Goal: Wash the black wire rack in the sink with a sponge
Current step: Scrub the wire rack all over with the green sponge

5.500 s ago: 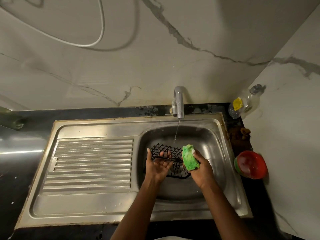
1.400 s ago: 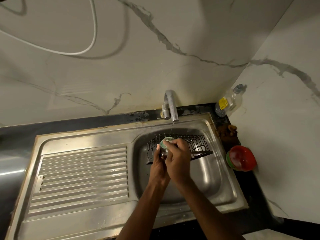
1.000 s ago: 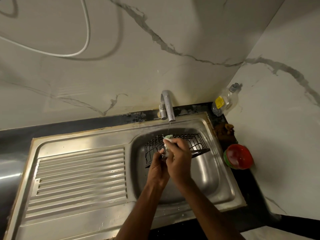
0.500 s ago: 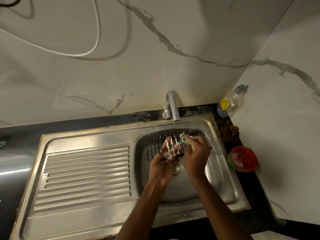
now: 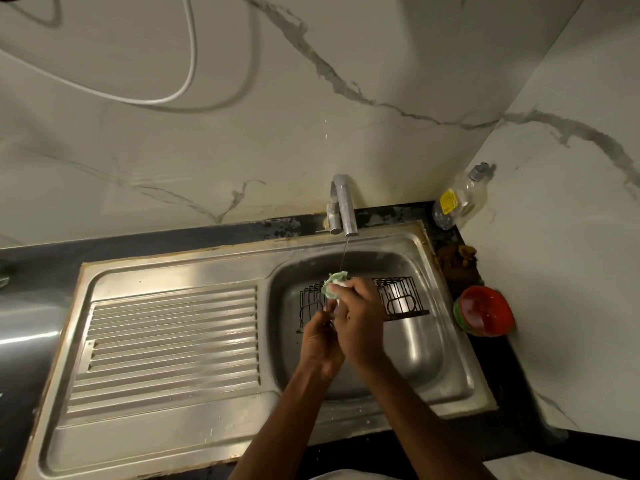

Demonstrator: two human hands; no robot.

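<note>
Rack (image 5: 398,299) tilted up in the sink (image 5: 433,358) under the tap (image 5: 343,202) at 12 o'clock for rinsing, left hand (image 5: 320,344) apparently gripping its near edge, right hand (image 5: 360,323) clamped on sponge (image 5: 333,284), scrubbing the wires.

dim warm light | glare on drainboard (image 5: 166,327) | wide-angle edge bending | slight softness

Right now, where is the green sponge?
In the head view the green sponge is in the right hand, under the tap, over the black wire rack.
</note>
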